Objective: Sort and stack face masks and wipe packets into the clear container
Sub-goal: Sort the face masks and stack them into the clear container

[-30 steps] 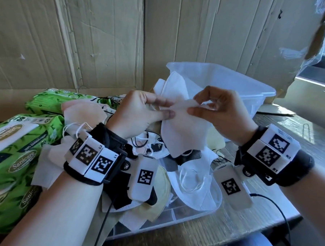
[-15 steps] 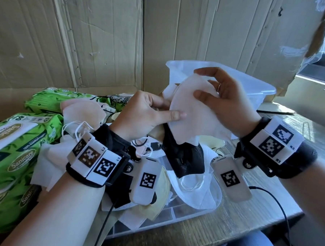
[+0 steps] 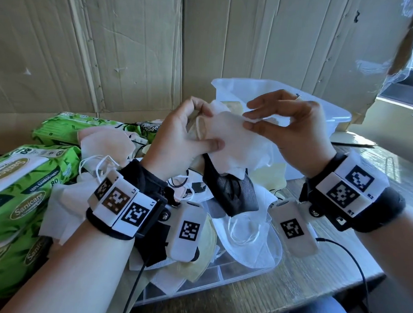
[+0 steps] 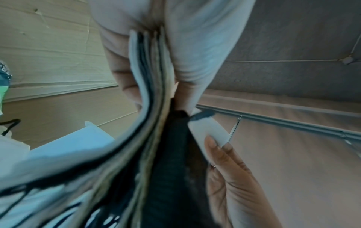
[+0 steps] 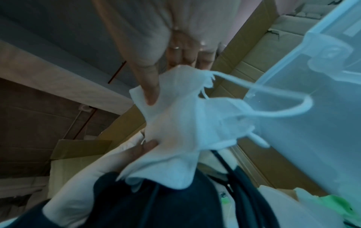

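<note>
While my left hand (image 3: 180, 140) grips a bunch of folded masks (image 3: 230, 193) by their top edges, thumb curled across the front and fingers wrapped behind, my right hand (image 3: 290, 127) pinches the upper right edge of the white mask (image 3: 235, 138) at the front of that bunch between thumb and forefinger. My other right fingers (image 3: 268, 99) stretch out loosely above the pinch. In the left wrist view the bunch (image 4: 154, 95) shows as several layers, white, black and tan, pressed tight between my thumb and fingers. In the right wrist view the white mask (image 5: 181, 123) hangs below my thumb, its ear loop (image 5: 283, 106) swinging out toward the clear container (image 5: 322, 92).

Both hands hold the masks in the air just in front of the clear container (image 3: 341, 115), which stands on the wooden table (image 3: 277, 287) against the cardboard wall (image 3: 111, 43). Something pale yellow lies inside it; I cannot tell what. Beneath my wrists a loose heap of white, yellow and black masks (image 3: 249, 242) lies on a clear lid (image 3: 218, 276). To my left are green wipe packets (image 3: 14, 194), with more masks (image 3: 103, 143) lying against them.
</note>
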